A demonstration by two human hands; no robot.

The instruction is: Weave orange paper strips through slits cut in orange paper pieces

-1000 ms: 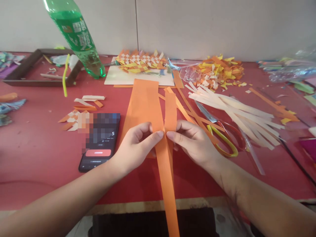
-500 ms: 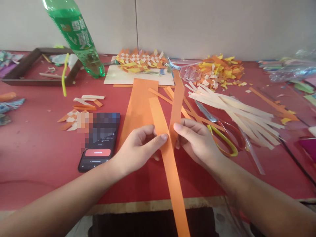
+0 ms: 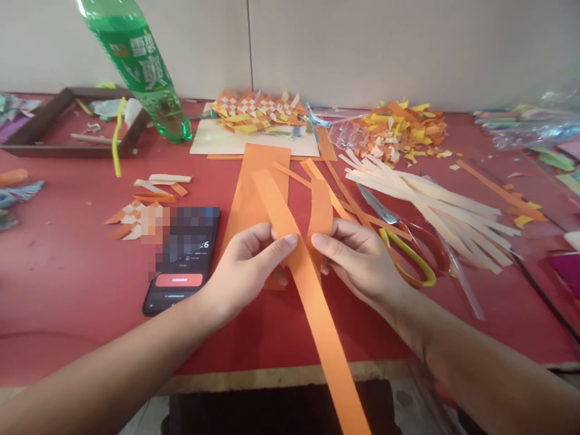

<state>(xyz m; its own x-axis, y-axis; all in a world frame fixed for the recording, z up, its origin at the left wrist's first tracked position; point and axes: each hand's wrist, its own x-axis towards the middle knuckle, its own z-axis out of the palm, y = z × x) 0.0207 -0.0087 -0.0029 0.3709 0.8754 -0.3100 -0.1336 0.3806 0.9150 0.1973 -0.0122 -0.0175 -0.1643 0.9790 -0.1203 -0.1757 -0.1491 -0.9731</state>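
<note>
My left hand (image 3: 258, 266) is closed, with its thumb pressed on a long orange paper strip (image 3: 321, 326). That strip slants from above the hand down past the table's front edge. Between the thumb and fingers of my right hand (image 3: 353, 254) is a second orange strip (image 3: 321, 205), its upper part bent slightly. The two strips meet or nearly meet between my hands; whether they are joined I cannot tell. Behind them a wide orange paper sheet (image 3: 258, 181) lies flat. Scissors (image 3: 430, 241) with red and yellow handles lie to the right of my right hand.
A phone (image 3: 188, 260) lies left of my left hand. Pale paper strips (image 3: 435, 199) fan out on the right. At the back are a green bottle (image 3: 145, 72), a dark frame (image 3: 67, 145), woven paper pieces (image 3: 258, 109) and a heap of folded scraps (image 3: 403, 127).
The left strip's upper end has swung left and its lower end right. The right strip's upper end has come down toward me. Both hands have shifted slightly.
</note>
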